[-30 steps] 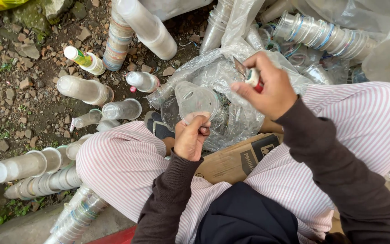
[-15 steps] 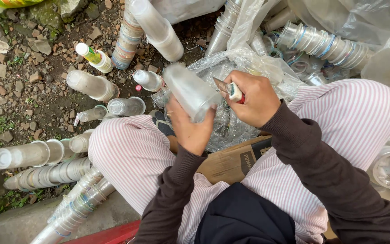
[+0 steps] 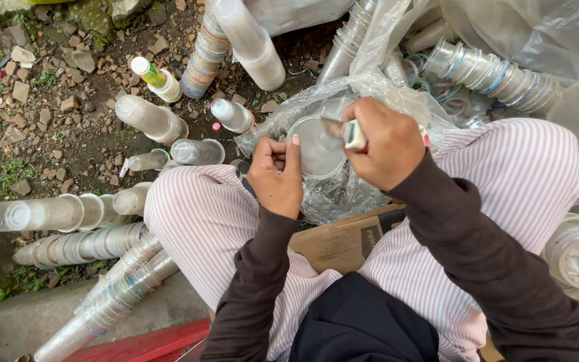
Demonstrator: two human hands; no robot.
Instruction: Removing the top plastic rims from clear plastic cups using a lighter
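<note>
Clear plastic cup: held above the person's lap, mouth turned toward the camera, over a crumpled clear plastic bag that lies between the striped trouser legs.

Left hand: positioned at the left edge of the cup. The thumb lies against the cup's rim; the remaining fingers are curled inward toward the palm. Whether those fingers grip the cup wall cannot be determined.

Right hand: positioned at the right edge of the cup, closed in a fist around a small cutter with a white and red handle. The blade end points left, onto the cup's rim.

Surroundings, referenced to the cup:
- Directly below it, on the lap, a piece of brown cardboard.
- To the left, on the stony ground, several loose clear cups and a small white bottle with a green and yellow label.
- Further left and lower, long nested stacks of cups lying on their sides.
- To the upper right, another nested stack with coloured rims, resting on clear plastic sheeting.
</note>
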